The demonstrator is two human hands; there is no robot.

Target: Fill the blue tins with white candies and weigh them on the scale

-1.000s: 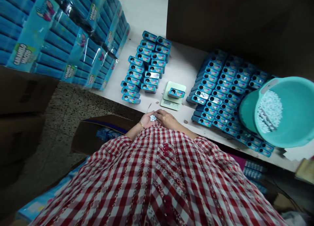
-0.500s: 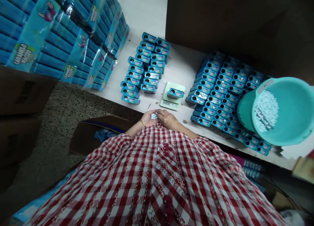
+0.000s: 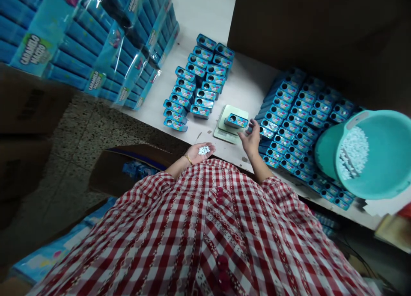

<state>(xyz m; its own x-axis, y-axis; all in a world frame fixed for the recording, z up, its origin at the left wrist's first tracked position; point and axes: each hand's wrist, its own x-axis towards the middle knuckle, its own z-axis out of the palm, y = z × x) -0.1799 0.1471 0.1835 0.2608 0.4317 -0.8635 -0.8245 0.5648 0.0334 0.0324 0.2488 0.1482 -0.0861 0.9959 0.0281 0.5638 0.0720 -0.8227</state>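
Palm up near the table's front edge, my left hand (image 3: 196,153) holds a small heap of pale candies (image 3: 204,150), with its fingers loosely extended. My right hand (image 3: 251,138) is raised just right of the small scale (image 3: 226,136), thumb and fingers apart, with nothing visible between them. It is beside the blue box (image 3: 236,120) that lies on the scale and close to the near-left boxes of the right-hand group (image 3: 285,133). That blue box has a round opening on its top face.
Two columns of blue boxes (image 3: 205,80) stand left of the scale. Wrapped blue packs (image 3: 96,43) are stacked at the upper left. A teal bucket (image 3: 385,155) with pale candies is at the right. An open carton (image 3: 109,172) sits below the table's front edge.
My right hand has left my left palm, moved right and forward past the scale, and opened. My left hand still holds the candies. The view has shifted slightly.
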